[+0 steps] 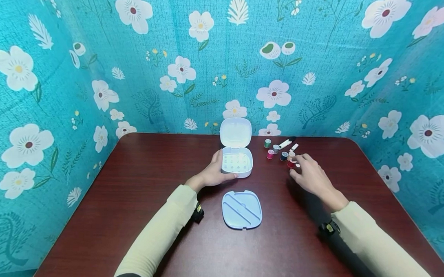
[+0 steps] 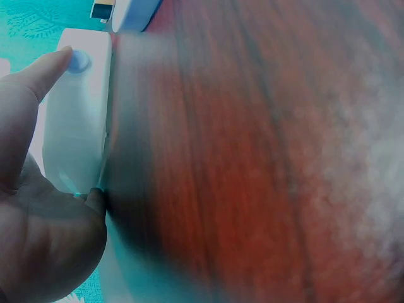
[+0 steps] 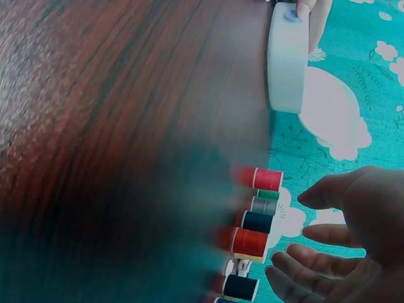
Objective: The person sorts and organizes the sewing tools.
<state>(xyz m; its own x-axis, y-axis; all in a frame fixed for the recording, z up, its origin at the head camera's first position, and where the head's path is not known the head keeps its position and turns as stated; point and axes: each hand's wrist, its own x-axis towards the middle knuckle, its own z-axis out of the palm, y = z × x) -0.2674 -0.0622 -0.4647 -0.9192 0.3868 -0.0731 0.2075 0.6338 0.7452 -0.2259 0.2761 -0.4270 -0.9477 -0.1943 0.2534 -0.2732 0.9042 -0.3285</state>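
Observation:
A white box (image 1: 247,174) with its lid (image 1: 235,132) raised stands near the back of the table. My left hand (image 1: 213,172) grips its left side, the thumb along the front wall; in the left wrist view the thumb is by a round button on the box (image 2: 76,126). To the right lies a group of thread spools: red (image 3: 250,242), pink (image 1: 270,154), green (image 1: 268,143), grey (image 1: 276,149), dark (image 1: 284,156) and beige. Over the nearest ones hovers my right hand (image 1: 313,177), fingers loosely bent and apart, holding nothing in the right wrist view.
A light blue flat tray-like piece (image 1: 243,215) with slanted ridges lies in front of the box. Behind the spools are a white tool with a black end (image 1: 286,143) and a small white piece (image 1: 294,147). Floral teal cloth (image 1: 205,74) hangs around the table (image 1: 153,165).

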